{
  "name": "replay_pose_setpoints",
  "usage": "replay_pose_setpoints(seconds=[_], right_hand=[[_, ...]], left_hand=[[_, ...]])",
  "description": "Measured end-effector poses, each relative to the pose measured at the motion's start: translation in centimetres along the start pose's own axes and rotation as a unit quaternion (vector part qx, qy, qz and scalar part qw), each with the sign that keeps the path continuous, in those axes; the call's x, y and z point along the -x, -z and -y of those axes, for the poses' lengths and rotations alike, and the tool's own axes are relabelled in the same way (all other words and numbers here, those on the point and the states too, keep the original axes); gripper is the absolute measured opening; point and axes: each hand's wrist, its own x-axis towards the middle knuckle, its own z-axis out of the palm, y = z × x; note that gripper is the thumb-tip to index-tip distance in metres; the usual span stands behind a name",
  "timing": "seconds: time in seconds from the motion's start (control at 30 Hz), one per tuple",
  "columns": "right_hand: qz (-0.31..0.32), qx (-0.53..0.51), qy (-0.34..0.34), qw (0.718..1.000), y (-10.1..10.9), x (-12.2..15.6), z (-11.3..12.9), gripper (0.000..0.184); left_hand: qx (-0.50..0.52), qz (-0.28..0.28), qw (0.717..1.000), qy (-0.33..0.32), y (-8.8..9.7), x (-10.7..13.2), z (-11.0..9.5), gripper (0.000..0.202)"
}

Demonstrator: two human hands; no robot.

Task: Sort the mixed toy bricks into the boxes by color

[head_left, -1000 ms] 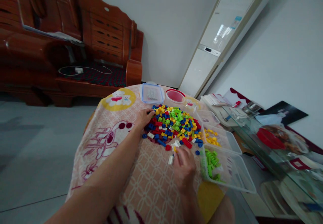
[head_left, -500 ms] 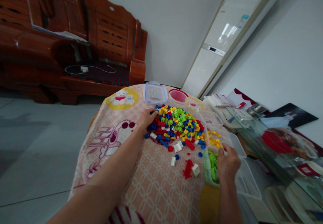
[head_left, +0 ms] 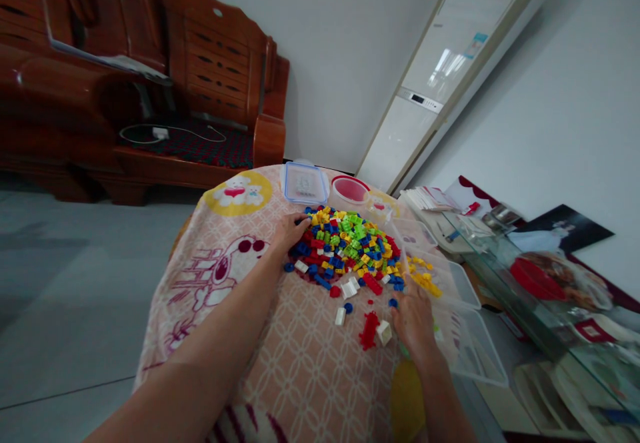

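A heap of small red, blue, yellow, green and white bricks [head_left: 350,246] lies on a round table under a pink cartoon cloth [head_left: 235,263]. My left hand [head_left: 293,230] rests at the heap's left edge, fingers curled against the bricks. My right hand [head_left: 413,320] lies knuckles up at the heap's near right corner, beside the clear tray [head_left: 473,356]; its fingertips are hidden. A red brick cluster [head_left: 369,331] and a white brick [head_left: 384,332] sit just left of it. A tray with yellow bricks [head_left: 425,280] stands behind.
A clear lidded box [head_left: 303,183] and a red-rimmed tub [head_left: 350,191] stand at the table's far edge. A wooden bench [head_left: 150,96] is at back left, a tall white air conditioner [head_left: 435,90] behind, a glass table [head_left: 540,283] with clutter on the right.
My right hand moved from the loose bricks to the green-brick tray, then back left to the heap's near right corner. A red cluster and a white brick now lie uncovered. My left hand stayed.
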Motion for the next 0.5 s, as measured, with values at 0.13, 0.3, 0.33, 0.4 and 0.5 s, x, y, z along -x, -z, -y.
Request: replay_pose_setpoints(seconds=[0.13,0.3,0.33,0.4,0.5], right_hand=[[0.022,0.045,0.009,0.999,-0.12,-0.44,0.18,0.020],[0.022,0.031,0.010,0.999,-0.65,-0.25,0.02,0.019],[0.017,0.019,0.009,1.000,-0.66,-0.19,-0.02,0.019],[0.003,-0.014,0.011,1.000,-0.53,-0.18,-0.14,0.020],[-0.027,-0.068,0.021,0.997,-0.29,-0.74,-0.64,0.019]], left_hand=[[-0.007,0.004,1.000,0.001,0.12,0.01,-0.05,0.032],[-0.003,0.005,1.000,0.000,0.15,0.02,-0.05,0.033],[-0.004,0.005,1.000,0.002,0.13,0.00,-0.02,0.033],[-0.006,0.003,1.000,0.004,0.08,-0.03,0.08,0.033],[-0.008,0.003,1.000,-0.001,0.08,0.00,0.20,0.034]])
